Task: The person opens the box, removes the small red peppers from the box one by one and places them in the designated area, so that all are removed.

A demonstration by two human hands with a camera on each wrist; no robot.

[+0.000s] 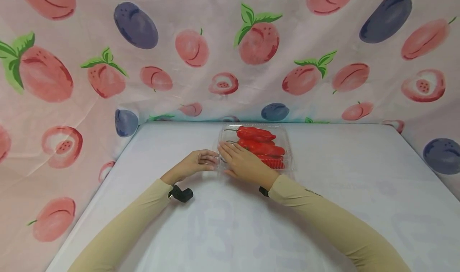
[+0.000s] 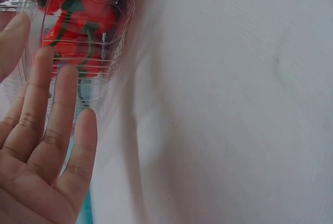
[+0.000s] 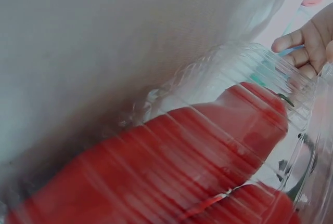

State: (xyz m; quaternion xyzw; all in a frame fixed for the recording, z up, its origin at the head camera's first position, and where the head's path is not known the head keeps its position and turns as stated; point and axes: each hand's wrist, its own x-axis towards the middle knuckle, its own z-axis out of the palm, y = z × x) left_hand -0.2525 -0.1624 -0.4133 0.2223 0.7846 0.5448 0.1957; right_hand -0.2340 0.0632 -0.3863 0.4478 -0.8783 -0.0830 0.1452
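Observation:
A clear plastic container (image 1: pixel 282 130) with ribbed walls holds several red peppers (image 1: pixel 260 148) with green stems. It appears covered by its clear lid. My right hand (image 1: pixel 248 164) lies across the container's left part, with extended fingers resting on top near the left edge. At the container's left side is my left hand (image 1: pixel 199 162), its fingers loosely bent and their tips by the wall. In the left wrist view, the left hand's fingers (image 2: pixel 64 96) are spread beside the stem ends; whether they touch the plastic is hard to tell. Large in the right wrist view is one pepper (image 3: pixel 171 146) behind the ribbed wall.
The container stands near the back of a white-covered table (image 1: pixel 230 232). Behind it hangs a pink cloth (image 1: pixel 223 24) printed with fruit. A black wrist device (image 1: pixel 182 194) sits under the left wrist, and another (image 1: pixel 264 191) shows under the right.

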